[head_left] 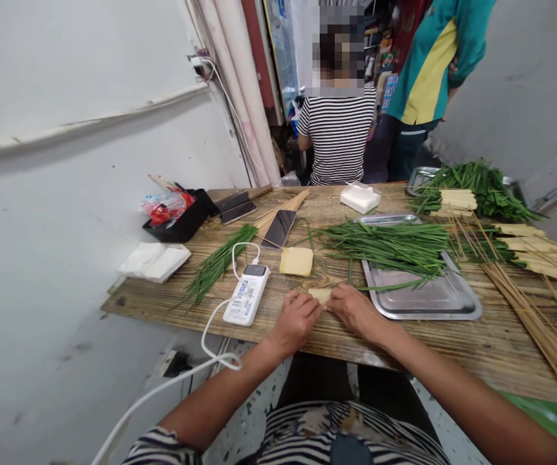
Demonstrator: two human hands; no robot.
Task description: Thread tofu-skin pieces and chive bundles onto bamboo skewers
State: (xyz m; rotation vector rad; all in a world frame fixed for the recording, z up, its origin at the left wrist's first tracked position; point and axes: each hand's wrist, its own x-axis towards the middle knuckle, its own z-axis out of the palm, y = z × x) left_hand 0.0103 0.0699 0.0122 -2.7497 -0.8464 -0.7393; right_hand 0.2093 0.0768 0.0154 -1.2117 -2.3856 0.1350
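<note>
Pale yellow sheet (320,295) lies low over the wooden table (339,339), near its front edge, and I see the left hand (300,320) and right hand (356,310) pinching its two ends, fingers drawn together. Judging from my feed, the work is partway: pale pieces on sticks (533,244) look done at far right, while a stack of similar sheets (296,261) and loose green stalks (395,245) remain. Its long axis runs left to right (I can't tell front from back), roughly along the table's edge.
</note>
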